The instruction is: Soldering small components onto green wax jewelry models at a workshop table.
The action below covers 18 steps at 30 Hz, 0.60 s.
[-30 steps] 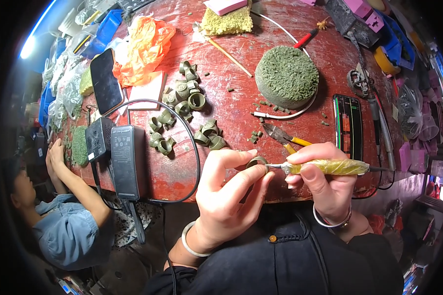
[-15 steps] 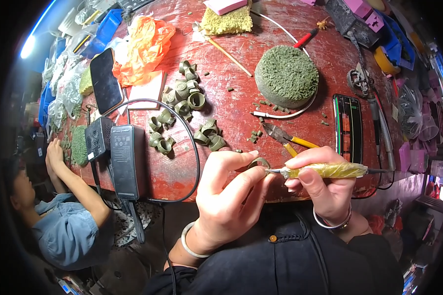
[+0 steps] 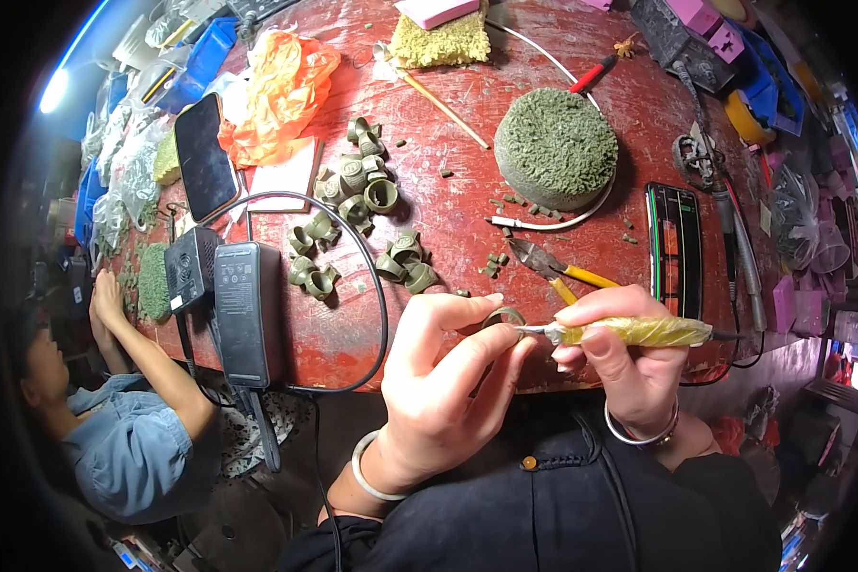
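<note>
Pinched in the fingers of my left hand (image 3: 443, 367) is a small olive-green ring (image 3: 508, 314), its band partly hidden by the fingertips. My right hand (image 3: 634, 372) grips a pen-like tool (image 3: 653, 331) with a yellow-wrapped handle and a dark cord at its back end. The tool's thin metal tip meets the ring at my left fingertips; the exact contact is hidden. Beyond my left hand lie several similar green rings (image 3: 381, 195) in loose clusters. Cutting pliers (image 3: 536, 257) with yellow handles rest just past the ring.
A round green-topped block (image 3: 556, 148) stands on the red table (image 3: 448, 229), with green bits and a white cable near it. Right is a lit phone (image 3: 675, 253); left are a black power adapter (image 3: 248, 310), a looping cord and a dark phone (image 3: 205, 157). Another person (image 3: 129, 429) sits at far left.
The ring has turned slightly between my left fingers, showing more of its opening. The tool's tip has shifted very little, and both hands stay in nearly the same place.
</note>
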Available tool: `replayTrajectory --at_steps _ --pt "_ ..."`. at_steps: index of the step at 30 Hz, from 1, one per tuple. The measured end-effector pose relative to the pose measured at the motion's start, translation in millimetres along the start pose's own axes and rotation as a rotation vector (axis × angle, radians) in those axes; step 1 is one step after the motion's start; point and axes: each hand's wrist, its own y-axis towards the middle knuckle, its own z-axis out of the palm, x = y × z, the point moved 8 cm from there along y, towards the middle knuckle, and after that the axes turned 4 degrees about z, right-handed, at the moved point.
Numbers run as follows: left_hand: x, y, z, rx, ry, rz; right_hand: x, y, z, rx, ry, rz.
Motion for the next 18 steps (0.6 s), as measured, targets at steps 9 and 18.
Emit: replayTrajectory --at_steps 9,18 --pt "5 -1 -4 0.021 -0.062 -0.11 8 9 -3 0.051 -0.162 -0.154" --pt "16 -3 -2 0.012 -0.237 -0.157 2 9 -3 0.038 -0.152 -0.165"
